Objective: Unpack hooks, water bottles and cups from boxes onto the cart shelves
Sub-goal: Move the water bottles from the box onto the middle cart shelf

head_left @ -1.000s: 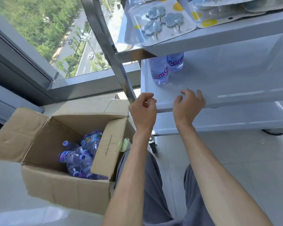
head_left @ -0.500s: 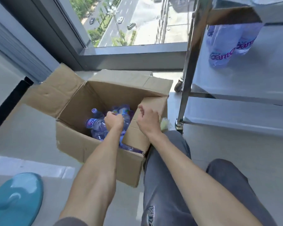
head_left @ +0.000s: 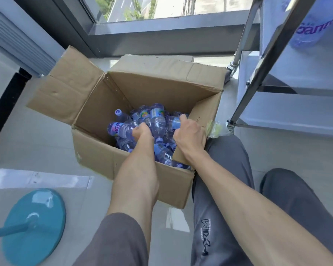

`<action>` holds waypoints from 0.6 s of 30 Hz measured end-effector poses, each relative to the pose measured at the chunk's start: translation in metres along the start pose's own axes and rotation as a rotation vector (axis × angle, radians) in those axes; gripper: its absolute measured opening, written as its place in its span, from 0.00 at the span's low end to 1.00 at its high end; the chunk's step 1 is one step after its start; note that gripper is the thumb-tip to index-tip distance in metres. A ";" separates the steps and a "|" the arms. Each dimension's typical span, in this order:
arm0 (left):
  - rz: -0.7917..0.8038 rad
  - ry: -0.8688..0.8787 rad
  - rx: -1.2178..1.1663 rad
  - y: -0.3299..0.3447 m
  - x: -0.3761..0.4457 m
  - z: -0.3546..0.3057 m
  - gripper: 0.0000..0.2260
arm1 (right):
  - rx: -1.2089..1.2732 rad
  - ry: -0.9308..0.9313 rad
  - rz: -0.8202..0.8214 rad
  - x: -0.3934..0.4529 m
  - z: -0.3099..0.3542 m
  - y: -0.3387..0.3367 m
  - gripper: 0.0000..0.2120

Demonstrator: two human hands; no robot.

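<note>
Clear purple-labelled water bottles (head_left: pixel 152 123) heaped in cardboard box (head_left: pixel 142 85), each hand's grip — left hand (head_left: pixel 142 132), right hand (head_left: pixel 188 135) — around one.

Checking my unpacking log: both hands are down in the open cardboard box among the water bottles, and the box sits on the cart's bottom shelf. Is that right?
Not quite. In the head view the cardboard box sits on the floor beside the cart, not on its bottom shelf. The rest holds: the left hand and right hand are both down among the water bottles.

The pale floor (head_left: pixel 37 143) carries an open cardboard box (head_left: pixel 96 150); a teal round base (head_left: pixel 34 227) lies near the box, and the cart (head_left: pixel 258 73) stands just beside it.
</note>
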State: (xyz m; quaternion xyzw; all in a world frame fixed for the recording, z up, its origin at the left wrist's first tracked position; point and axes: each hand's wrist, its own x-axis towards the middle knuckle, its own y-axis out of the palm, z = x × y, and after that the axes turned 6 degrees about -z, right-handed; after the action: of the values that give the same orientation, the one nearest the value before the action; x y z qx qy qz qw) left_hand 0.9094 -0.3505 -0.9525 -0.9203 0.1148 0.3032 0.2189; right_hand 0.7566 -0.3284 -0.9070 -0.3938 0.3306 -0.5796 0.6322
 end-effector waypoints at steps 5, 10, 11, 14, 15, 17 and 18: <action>-0.120 0.098 0.069 0.003 0.004 0.007 0.13 | 0.020 0.021 -0.048 0.000 -0.005 0.000 0.06; -0.288 0.311 0.371 -0.022 -0.008 -0.006 0.13 | 0.152 0.060 -0.081 0.001 -0.006 -0.001 0.03; -0.284 0.362 0.408 -0.028 -0.013 -0.012 0.14 | 0.189 0.083 -0.084 0.000 -0.006 -0.002 0.04; -0.294 0.461 0.404 -0.046 -0.027 -0.033 0.13 | 0.308 0.119 -0.041 -0.002 -0.008 -0.010 0.12; -0.312 0.494 0.392 -0.052 -0.035 -0.040 0.11 | 0.366 0.126 0.008 -0.003 -0.009 -0.015 0.13; -0.323 0.605 0.333 -0.063 -0.055 -0.054 0.08 | 0.503 0.161 0.110 -0.001 -0.011 -0.026 0.15; -0.286 0.681 0.282 -0.067 -0.068 -0.058 0.08 | 0.563 0.186 0.148 0.000 -0.013 -0.033 0.16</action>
State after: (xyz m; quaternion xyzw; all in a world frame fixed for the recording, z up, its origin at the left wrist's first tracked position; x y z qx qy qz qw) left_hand 0.9085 -0.3137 -0.8467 -0.9358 0.0918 -0.0717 0.3327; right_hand 0.7298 -0.3309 -0.8839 -0.1232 0.2412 -0.6345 0.7240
